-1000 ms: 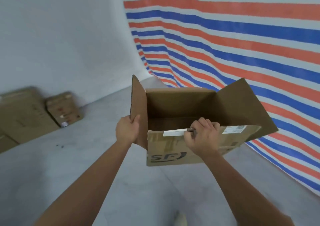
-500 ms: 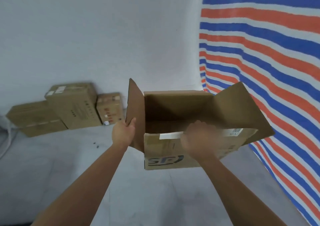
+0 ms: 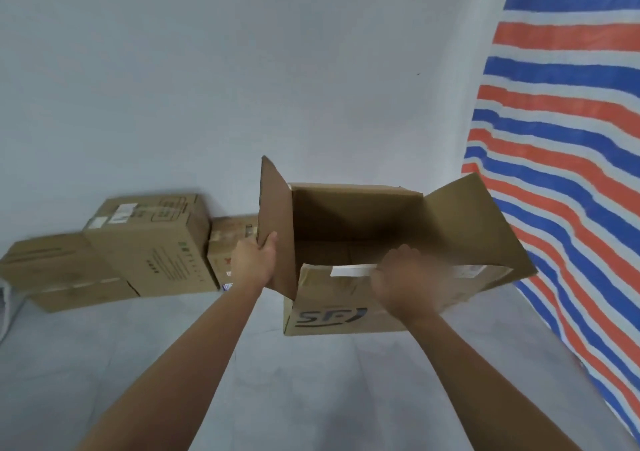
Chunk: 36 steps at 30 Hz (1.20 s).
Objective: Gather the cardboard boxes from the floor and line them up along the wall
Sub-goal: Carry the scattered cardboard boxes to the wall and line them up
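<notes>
I hold an open, empty cardboard box [image 3: 349,229] with a dark logo on its near side, raised above the floor in front of me. My left hand [image 3: 254,263] grips its upright left flap. My right hand [image 3: 403,279] grips the near rim, over a strip of white tape. The right flap splays outward. Against the white wall at the left stand three closed boxes: a tall box [image 3: 156,242], a low flat box [image 3: 55,270] to its left, and a small box [image 3: 230,248] partly hidden behind my left hand.
A white wall [image 3: 242,69] faces me, meeting the grey floor [image 3: 311,381] behind the boxes. A red, white and blue striped tarp [image 3: 561,173] hangs along the right side. A pale cable or cloth edge shows at the far left.
The view has swung left: the striped tarp slid to the right and the row of boxes by the wall came toward the centre. Both hands keep their hold on the open box.
</notes>
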Motion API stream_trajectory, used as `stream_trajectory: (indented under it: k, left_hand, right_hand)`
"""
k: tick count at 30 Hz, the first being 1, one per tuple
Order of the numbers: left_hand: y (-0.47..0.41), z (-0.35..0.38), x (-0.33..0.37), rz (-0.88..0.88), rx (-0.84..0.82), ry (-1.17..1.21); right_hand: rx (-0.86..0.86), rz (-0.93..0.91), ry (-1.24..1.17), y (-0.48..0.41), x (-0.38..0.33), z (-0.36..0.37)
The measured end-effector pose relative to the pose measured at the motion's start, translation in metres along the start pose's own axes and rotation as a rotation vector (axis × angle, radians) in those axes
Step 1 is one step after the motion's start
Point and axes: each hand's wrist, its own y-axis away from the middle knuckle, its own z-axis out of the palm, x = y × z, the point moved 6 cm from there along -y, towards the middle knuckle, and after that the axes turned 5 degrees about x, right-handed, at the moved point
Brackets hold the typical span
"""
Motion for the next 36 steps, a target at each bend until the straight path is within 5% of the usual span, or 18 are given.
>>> stream_trajectory:
  k: [8, 19, 36]
  left_hand:
    - [-0.182, 0.085, 0.015, 0.026, -0.045, -0.148]
    - [-0.398, 0.230, -0.050, -0.277, -0.001, -0.299]
    - [-0.593, 0.377, -0.307, -0.372, -0.123, -0.456]
  right_hand:
    - [-0.019, 0.042, -0.062, -0.143, 0.018, 0.147]
    - [-0.315, -0.045, -0.099, -0.302, 0.067, 0.397]
    - [-0.638, 0.138, 0.031, -0.238, 0.120, 0.721]
